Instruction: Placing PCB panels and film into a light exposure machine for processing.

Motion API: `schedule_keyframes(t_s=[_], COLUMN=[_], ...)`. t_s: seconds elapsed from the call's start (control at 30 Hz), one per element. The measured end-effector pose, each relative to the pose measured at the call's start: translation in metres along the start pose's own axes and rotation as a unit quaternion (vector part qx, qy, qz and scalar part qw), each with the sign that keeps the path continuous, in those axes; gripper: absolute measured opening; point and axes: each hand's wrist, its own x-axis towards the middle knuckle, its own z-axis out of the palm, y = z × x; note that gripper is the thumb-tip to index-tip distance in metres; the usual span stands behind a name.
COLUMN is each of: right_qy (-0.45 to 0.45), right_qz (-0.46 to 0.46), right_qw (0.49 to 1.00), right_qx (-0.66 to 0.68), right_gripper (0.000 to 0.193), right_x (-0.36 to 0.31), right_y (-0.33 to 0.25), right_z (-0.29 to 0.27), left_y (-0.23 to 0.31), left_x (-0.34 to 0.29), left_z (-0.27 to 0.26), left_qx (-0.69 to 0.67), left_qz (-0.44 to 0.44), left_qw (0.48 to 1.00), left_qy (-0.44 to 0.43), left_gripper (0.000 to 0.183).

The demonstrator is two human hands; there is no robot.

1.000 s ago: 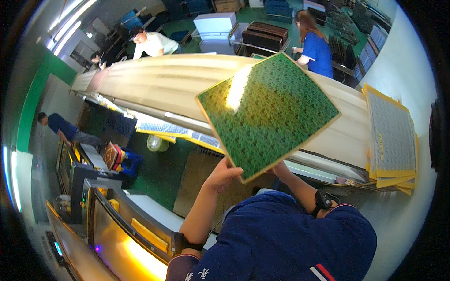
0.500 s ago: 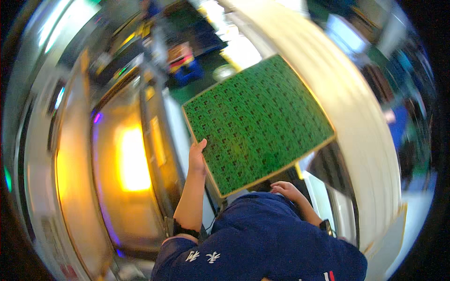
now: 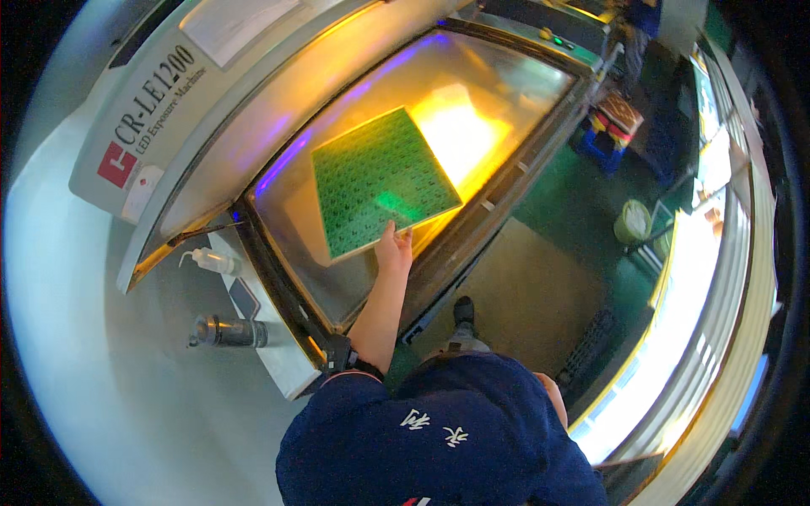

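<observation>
A green circuit board panel (image 3: 380, 177) with a pale edge and rows of small dark marks is in my left hand (image 3: 395, 246). The fingers close on its near edge, thumb on the upper face. It is above the glass-like bed (image 3: 314, 274) of an exposure machine; whether it touches the bed I cannot tell. Of my right hand (image 3: 553, 396) or wrist only a patch of skin shows beside my dark blue shirt, fingers hidden.
The machine's raised lid (image 3: 202, 160) stands along the bed's far left side. A squeeze bottle (image 3: 211, 261), a phone-like slab (image 3: 245, 298) and a dark drinking bottle (image 3: 229, 331) are at the left. A bright light table (image 3: 650, 354) runs along the right. Another person (image 3: 641, 25) stands far off.
My view has swung left toward the machine. The panel has gone from beside the pale counter to over the lit bed, still in my left hand. My right hand has dropped mostly from sight.
</observation>
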Motion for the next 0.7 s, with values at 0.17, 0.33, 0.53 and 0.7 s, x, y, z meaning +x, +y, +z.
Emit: schedule_keyframes(t_s=[0.17, 0.33, 0.53, 0.7], right_qy=[-0.018, -0.062, -0.093, 0.101], right_qz=[-0.037, -0.047, -0.217, -0.561], right_qw=[0.99, 0.96, 0.833, 0.706], right_qx=[-0.132, -0.267, -0.501, -0.421], right_gripper=[0.038, 0.04, 0.037, 0.052], right_x=[0.055, 0.134, 0.196, 0.192], right_y=[-0.088, -0.188, -0.358, -0.559], right_z=[0.01, 0.034, 0.08, 0.104], left_y=[0.036, 0.032, 0.067, 0.073], left_x=[0.057, 0.097, 0.057, 0.073], left_z=[-0.009, -0.008, -0.012, -0.003], left_qx=[-0.069, -0.054, 0.468, 0.904], left_qz=[0.058, 0.051, 0.029, 0.283], left_qw=[0.996, 0.997, 0.873, 0.32], left_qy=[-0.019, 0.006, -0.132, -0.03], left_gripper=[0.017, 0.022, 0.045, 0.068])
